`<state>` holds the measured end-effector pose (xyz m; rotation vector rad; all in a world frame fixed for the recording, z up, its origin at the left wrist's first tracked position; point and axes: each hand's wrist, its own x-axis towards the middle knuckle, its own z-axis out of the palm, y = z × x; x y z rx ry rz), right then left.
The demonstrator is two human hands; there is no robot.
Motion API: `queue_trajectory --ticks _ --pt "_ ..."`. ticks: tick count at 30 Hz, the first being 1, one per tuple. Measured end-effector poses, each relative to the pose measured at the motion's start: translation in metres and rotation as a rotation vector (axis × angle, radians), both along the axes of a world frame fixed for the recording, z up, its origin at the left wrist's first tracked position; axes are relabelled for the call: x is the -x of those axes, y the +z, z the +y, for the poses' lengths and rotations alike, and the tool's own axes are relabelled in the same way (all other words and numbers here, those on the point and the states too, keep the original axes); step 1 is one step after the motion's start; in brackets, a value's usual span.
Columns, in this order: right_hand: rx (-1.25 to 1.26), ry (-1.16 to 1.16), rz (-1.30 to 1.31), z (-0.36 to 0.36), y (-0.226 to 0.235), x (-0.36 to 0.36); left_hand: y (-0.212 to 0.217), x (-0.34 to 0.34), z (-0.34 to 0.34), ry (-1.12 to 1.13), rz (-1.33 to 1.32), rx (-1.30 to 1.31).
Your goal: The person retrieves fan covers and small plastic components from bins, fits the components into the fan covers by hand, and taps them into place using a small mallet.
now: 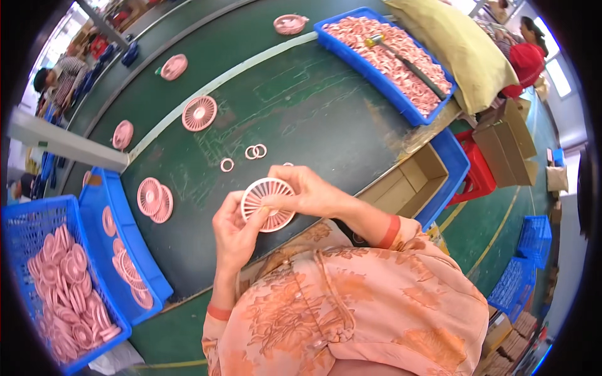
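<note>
Both my hands hold one round pink fan grille (266,203) above the near edge of the green table (301,119). My left hand (233,233) supports the grille from below with its thumb on the rim. My right hand (310,191) pinches the grille's upper right edge. Three small pink rings (255,151) lie on the table just beyond the hands. Two more pink grilles (154,199) lie overlapped at the table's left.
A blue tray (382,81) full of small pink parts sits far right. Blue bins (37,225) of pink grilles stand at my left. More grilles (199,113) lie on the table and conveyor. An open cardboard box (411,182) sits to the right. Other people work nearby.
</note>
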<state>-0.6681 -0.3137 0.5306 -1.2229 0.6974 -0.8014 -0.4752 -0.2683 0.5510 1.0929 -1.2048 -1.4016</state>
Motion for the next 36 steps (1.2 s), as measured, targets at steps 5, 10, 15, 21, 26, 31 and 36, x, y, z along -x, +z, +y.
queue_trajectory --ticks 5,10,15,21,26,31,36 --pt "-0.035 0.016 -0.009 0.012 -0.004 0.011 0.001 0.007 0.011 -0.064 0.114 -0.048" --pt "0.027 -0.219 0.016 0.008 -0.011 0.019 -0.004 0.009 -0.019 0.034 -0.288 0.151" --pt "0.640 -0.496 0.652 -0.001 -0.013 0.032 0.010 0.015 -0.106 0.241 -0.622 0.552" --pt "0.804 -0.480 0.700 0.004 -0.030 0.018 -0.049 0.023 -0.199 0.263 -1.124 0.778" --pt "0.152 -0.571 0.290 0.006 -0.025 0.018 -0.064 0.014 -0.217 0.304 -1.382 0.673" --pt "-0.157 -0.525 -0.013 0.004 -0.023 0.026 -0.028 -0.010 -0.165 0.398 -1.177 0.673" --pt "-0.232 -0.354 -0.072 0.006 -0.013 0.012 -0.029 -0.113 -0.089 0.752 -1.444 0.319"
